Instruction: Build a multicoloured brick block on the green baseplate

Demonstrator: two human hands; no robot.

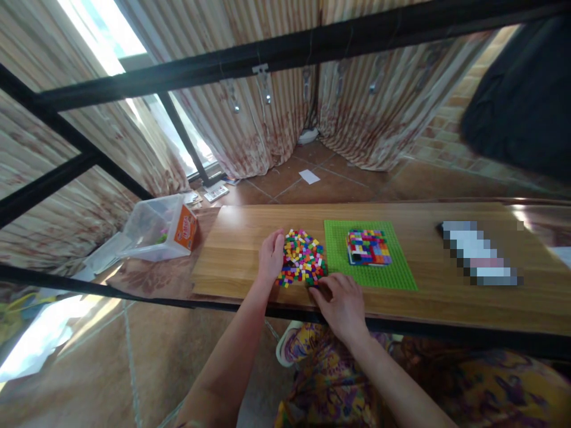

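Note:
A loose pile of small multicoloured toy bricks [303, 257] lies on the wooden table. My left hand [270, 257] stands on edge along the pile's left side, fingers stretched out and held together. At the pile's near right edge is my right hand [342, 302], its thumb and fingers curled in among the bricks; anything small between their tips cannot be made out. To the right, a green baseplate [334, 267] carries a blocky build of coloured bricks [369, 246], which neither hand touches.
A clear plastic box [149, 229] with an orange label sits left of the table [232, 238]. A blurred-out, phone-like object [479, 252] lies on the right. Dark metal bars [285, 50] cross above the far side, before striped curtains [267, 119].

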